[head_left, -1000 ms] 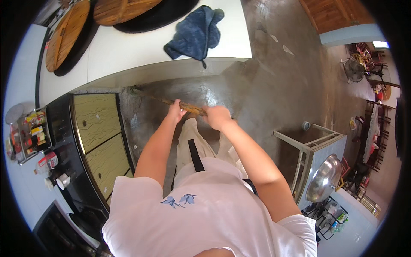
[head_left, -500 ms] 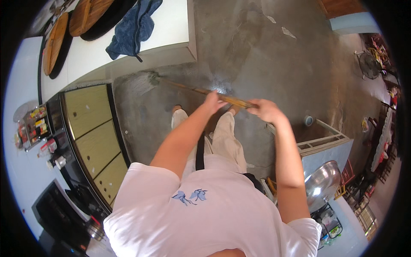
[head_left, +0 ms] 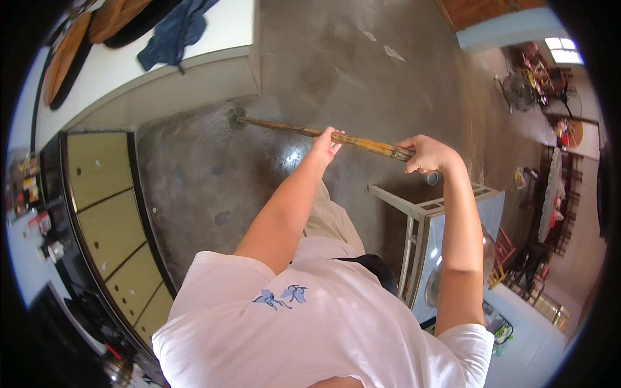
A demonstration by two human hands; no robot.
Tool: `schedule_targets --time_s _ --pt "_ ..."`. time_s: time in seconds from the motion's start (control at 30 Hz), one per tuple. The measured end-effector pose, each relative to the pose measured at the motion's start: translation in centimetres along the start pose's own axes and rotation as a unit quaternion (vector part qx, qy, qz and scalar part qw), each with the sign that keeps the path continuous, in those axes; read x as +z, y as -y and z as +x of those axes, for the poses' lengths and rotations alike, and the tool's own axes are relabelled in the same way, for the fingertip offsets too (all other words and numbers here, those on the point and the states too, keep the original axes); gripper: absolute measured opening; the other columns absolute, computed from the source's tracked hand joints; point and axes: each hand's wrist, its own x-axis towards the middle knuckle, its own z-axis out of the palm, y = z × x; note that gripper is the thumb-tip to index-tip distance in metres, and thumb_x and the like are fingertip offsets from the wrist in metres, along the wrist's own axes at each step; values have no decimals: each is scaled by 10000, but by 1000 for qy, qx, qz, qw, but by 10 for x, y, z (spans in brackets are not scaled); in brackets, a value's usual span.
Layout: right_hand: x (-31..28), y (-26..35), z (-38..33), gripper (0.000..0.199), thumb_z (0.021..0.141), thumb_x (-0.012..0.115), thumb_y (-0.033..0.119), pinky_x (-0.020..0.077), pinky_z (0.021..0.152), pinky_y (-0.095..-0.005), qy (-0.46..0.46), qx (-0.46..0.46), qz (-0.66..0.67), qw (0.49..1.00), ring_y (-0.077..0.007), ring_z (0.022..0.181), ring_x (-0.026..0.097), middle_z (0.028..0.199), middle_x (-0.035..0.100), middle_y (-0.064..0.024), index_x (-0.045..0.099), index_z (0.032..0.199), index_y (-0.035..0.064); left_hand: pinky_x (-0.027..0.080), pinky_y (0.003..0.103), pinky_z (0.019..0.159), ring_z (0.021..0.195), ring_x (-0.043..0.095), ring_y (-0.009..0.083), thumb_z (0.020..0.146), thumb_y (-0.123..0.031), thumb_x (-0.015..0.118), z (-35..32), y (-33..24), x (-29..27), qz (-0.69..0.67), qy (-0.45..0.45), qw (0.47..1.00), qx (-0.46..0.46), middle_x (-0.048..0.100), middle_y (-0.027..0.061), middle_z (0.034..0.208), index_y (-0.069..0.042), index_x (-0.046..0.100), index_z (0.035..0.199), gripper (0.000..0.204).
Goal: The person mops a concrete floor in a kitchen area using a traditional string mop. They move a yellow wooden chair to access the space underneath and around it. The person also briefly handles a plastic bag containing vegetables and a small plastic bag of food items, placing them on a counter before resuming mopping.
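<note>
Floor: a grey concrete floor [head_left: 362,71] filled the middle and top of the frame, with a damp, shiny patch just below the stick and a few pale scraps near the top.
Room: a white worktop [head_left: 226,26] ran across the upper left; yellow-fronted cabinets [head_left: 103,213] stood down the left side, and a pale metal stand [head_left: 420,213] sat right of centre. The far right edge held cluttered furniture and a fan [head_left: 517,94], too small to make out well.
On the worktop: a blue cloth [head_left: 174,32] lay crumpled beside round wooden boards [head_left: 110,19] at the top left.
Handle: a long wooden handle [head_left: 362,143], yellowish and worn, slanted from centre left down toward the right, across the middle of the frame. Its far end met the floor at a small dark head [head_left: 234,119], close to the worktop's corner; I could not tell what kind of head it was.
Left hand: the left hand [head_left: 323,145] had its fingers closed around the handle near its middle.
Right hand: the right hand [head_left: 430,155] gripped the near end, fingers curled over it.
Count: one handle, two hands on it, one blue cloth, one metal stand; of the boards at least three showed, cut by the frame edge.
Person: a white shirt filled the bottom of the frame.
</note>
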Motion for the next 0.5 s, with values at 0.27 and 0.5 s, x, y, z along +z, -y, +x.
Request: schedule_targets --time_s 0.27,0.5 --pt "127 98 4 520 644 610 -51 300 352 -237 150 -23 -14 988 -70 415 405 535 450 17 516 1150 19 521 388 736 814 631 252 791 -103 546 -81 -56 -165 -35 -58 994 90 604 118 865 -10 500 914 160" --pt "334 185 31 617 659 602 -39 323 359 -233 287 -87 -121 946 -78 415 410 533 442 12 439 1251 19 472 374 772 851 613 224 751 -115 568 -184 -97 -400 -74 -208 964 150 626 90 875 -28 555 870 149"
